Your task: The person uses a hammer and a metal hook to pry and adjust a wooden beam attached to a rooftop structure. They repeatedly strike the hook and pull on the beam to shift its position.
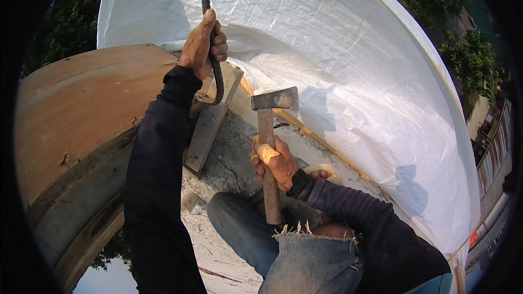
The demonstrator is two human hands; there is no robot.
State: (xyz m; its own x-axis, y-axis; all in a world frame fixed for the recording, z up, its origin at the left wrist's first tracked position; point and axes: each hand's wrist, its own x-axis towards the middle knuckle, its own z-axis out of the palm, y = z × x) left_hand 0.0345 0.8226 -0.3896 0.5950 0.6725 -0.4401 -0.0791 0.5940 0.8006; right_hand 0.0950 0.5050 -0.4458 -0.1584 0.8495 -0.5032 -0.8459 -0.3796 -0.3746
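Observation:
My left hand [202, 48] is raised and closed around a dark, curved pry bar [219, 83]. The bar's lower hooked end lies over the edge of a wooden board [210, 130]; whether it touches the wood I cannot tell. My right hand [280, 164] grips a hatchet [266, 128] around its wooden handle, the metal head up and the handle's butt above my knees. Yellowish wrapping covers a finger of that hand. The hatchet head is apart from the pry bar, to its right.
A large brown wooden panel [92, 84] stands along the left. White sheeting [354, 65] hangs across the far side and right. Below me is rough grey concrete [223, 158] with rubble. My bent legs in torn jeans [310, 261] take up the near middle.

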